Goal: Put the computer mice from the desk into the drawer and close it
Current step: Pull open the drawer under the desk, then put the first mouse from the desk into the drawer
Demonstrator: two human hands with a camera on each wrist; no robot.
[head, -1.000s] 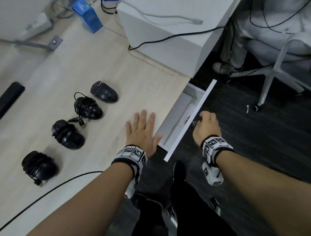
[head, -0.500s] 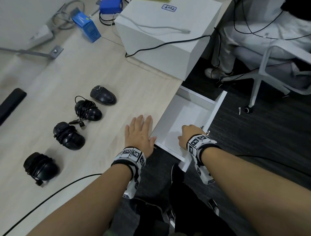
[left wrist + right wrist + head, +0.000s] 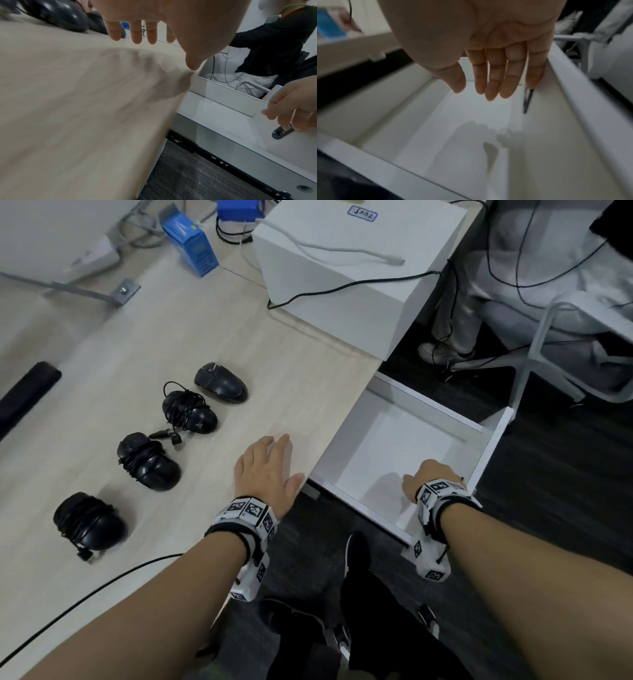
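Note:
Several black computer mice lie in a diagonal row on the light wood desk [image 3: 205,323]: a bare one [image 3: 221,386], then three with cords wrapped round them [image 3: 190,412] [image 3: 149,462] [image 3: 89,522]. My left hand [image 3: 265,470] lies flat and empty near the desk's right edge, fingers straight [image 3: 135,33], to the right of the mice. The white drawer [image 3: 489,446] stands pulled out with nothing in it. My right hand [image 3: 428,477] hangs over its inside, by the front panel. Its fingers [image 3: 491,83] are straight and hold nothing.
A white box [image 3: 359,268] with cables across it stands at the desk's back right, and a blue carton [image 3: 193,248] lies behind. A black cable [image 3: 102,583] crosses the near desk. A chair [image 3: 548,337] and another person's legs [image 3: 455,320] are beyond the drawer.
The drawer has slid much farther out. My right hand went from the front panel's top edge to over the drawer's inside. The left hand stayed on the desk.

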